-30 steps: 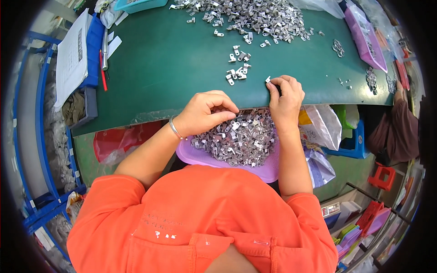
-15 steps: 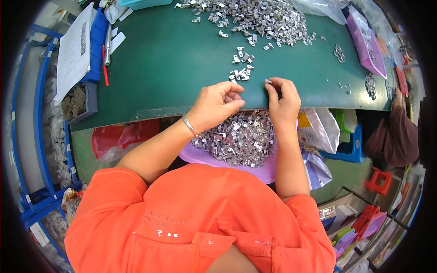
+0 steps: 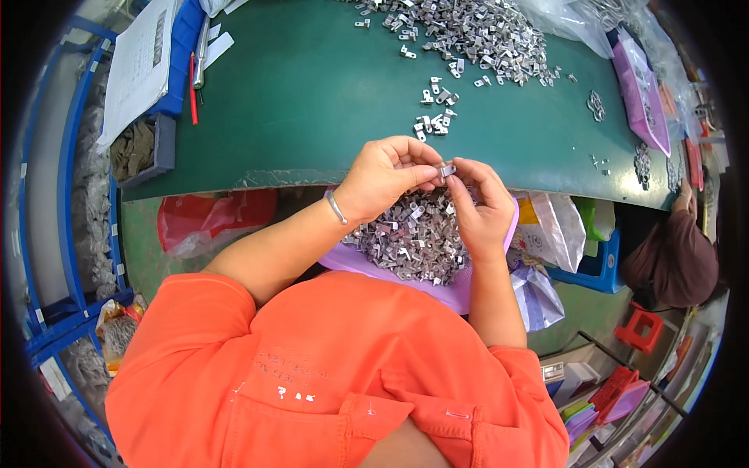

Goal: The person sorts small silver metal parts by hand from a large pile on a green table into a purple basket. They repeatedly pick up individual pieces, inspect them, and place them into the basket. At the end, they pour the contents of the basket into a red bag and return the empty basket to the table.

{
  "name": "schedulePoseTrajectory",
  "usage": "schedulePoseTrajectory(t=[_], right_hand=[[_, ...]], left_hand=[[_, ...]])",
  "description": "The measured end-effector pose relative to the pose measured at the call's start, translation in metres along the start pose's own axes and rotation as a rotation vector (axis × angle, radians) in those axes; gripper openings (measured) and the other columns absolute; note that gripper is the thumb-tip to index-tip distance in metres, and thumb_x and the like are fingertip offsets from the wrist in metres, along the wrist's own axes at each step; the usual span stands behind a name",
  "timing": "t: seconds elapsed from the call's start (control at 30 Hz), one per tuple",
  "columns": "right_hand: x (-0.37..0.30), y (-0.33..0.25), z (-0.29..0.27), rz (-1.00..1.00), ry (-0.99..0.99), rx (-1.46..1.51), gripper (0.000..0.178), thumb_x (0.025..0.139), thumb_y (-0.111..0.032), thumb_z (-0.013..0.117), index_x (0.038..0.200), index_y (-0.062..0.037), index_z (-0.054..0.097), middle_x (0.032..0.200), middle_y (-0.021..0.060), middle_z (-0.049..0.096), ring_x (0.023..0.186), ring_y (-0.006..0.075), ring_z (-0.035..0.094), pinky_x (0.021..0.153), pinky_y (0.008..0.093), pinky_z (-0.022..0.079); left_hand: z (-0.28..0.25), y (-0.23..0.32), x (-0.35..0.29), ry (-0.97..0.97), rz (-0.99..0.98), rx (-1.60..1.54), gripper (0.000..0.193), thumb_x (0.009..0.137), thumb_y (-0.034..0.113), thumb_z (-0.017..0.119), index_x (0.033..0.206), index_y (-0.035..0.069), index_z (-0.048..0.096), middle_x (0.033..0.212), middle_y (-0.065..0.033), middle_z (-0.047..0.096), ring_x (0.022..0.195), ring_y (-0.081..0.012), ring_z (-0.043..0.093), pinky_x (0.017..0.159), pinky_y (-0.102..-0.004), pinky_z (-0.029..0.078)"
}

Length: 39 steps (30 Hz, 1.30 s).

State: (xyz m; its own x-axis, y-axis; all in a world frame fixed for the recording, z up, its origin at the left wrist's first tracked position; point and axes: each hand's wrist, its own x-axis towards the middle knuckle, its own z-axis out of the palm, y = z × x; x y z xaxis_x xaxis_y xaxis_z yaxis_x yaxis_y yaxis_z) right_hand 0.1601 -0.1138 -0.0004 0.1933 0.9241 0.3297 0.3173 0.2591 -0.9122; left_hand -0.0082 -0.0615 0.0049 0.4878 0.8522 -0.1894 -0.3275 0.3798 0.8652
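Note:
Between my fingertips I hold a small bent metal bracket (image 3: 446, 170) with a hole in its tab. My left hand (image 3: 388, 173) pinches it from the left, and my right hand (image 3: 480, 204) grips its right end with thumb and fingers. Both hands are just over the table's front edge. Beneath them a purple basket (image 3: 374, 277) on my lap is heaped with similar metal brackets (image 3: 413, 242). A few loose brackets (image 3: 434, 125) lie on the green table (image 3: 296, 93) just beyond my hands.
A large pile of brackets (image 3: 491, 39) covers the far table. At left are a blue tray with papers (image 3: 144, 70), a red pen (image 3: 193, 90) and a grey bin (image 3: 160, 148). A purple basket (image 3: 640, 93) stands at right, near a person in a brown sleeve (image 3: 675, 257).
My hands have come together at the table edge. The bracket that was in my right hand is now between both hands. The view has shifted slightly.

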Motion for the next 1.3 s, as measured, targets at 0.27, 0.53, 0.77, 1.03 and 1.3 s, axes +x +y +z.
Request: schedulePoseTrajectory(t=[0.27, 0.53, 0.77, 1.03, 1.3], right_hand=[[0.014, -0.006, -0.021, -0.174, -0.365, -0.040, 0.016, 0.075, 0.005, 0.070, 0.090, -0.0009, 0.069, 0.086, 0.0112, 0.069, 0.082, 0.0240, 0.066, 0.073, 0.0330, 0.052], [0.052, 0.025, 0.016, -0.322, -0.066, -0.468, 0.017, 0.079, -0.004, 0.070, 0.096, -0.0041, 0.067, 0.083, 0.0102, 0.062, 0.080, 0.0304, 0.059, 0.072, 0.0393, 0.048], [0.040, 0.009, -0.009, 0.536, -0.062, 0.470, 0.010, 0.092, -0.008, 0.065, 0.097, 0.0009, 0.067, 0.082, 0.0047, 0.067, 0.064, 0.0061, 0.057, 0.056, 0.0186, 0.045], [0.038, 0.005, -0.033, 0.502, -0.454, 0.517, 0.009, 0.093, -0.006, 0.062, 0.095, 0.0015, 0.066, 0.081, 0.0080, 0.066, 0.063, 0.0111, 0.059, 0.059, 0.0216, 0.048], [0.067, 0.028, 0.017, -0.280, -0.170, -0.545, 0.026, 0.076, 0.001, 0.069, 0.102, -0.0043, 0.068, 0.097, 0.0114, 0.059, 0.090, 0.0314, 0.055, 0.081, 0.0402, 0.046]], left_hand=[[-0.015, 0.016, -0.019, -0.157, 0.109, 0.584, 0.010, 0.090, 0.008, 0.068, 0.094, -0.001, 0.069, 0.090, -0.0063, 0.068, 0.073, -0.0101, 0.062, 0.066, -0.0241, 0.051], [-0.018, 0.008, 0.035, 0.302, 0.625, 1.375, 0.015, 0.082, 0.012, 0.070, 0.095, 0.004, 0.067, 0.089, -0.0111, 0.061, 0.074, -0.0242, 0.062, 0.066, -0.0331, 0.050], [-0.023, 0.019, 0.023, 0.286, 0.327, 0.937, 0.010, 0.085, 0.007, 0.070, 0.092, 0.000, 0.069, 0.090, -0.0075, 0.068, 0.076, -0.0143, 0.067, 0.070, -0.0270, 0.055], [-0.025, 0.015, 0.005, 0.049, 0.050, 0.054, 0.017, 0.087, -0.004, 0.065, 0.104, -0.004, 0.062, 0.097, -0.0122, 0.068, 0.090, -0.0185, 0.068, 0.079, -0.0279, 0.056], [-0.029, 0.008, 0.000, -0.014, 0.154, -0.040, 0.015, 0.089, -0.005, 0.062, 0.103, -0.004, 0.061, 0.101, -0.0136, 0.067, 0.093, -0.0211, 0.067, 0.083, -0.0311, 0.057]])
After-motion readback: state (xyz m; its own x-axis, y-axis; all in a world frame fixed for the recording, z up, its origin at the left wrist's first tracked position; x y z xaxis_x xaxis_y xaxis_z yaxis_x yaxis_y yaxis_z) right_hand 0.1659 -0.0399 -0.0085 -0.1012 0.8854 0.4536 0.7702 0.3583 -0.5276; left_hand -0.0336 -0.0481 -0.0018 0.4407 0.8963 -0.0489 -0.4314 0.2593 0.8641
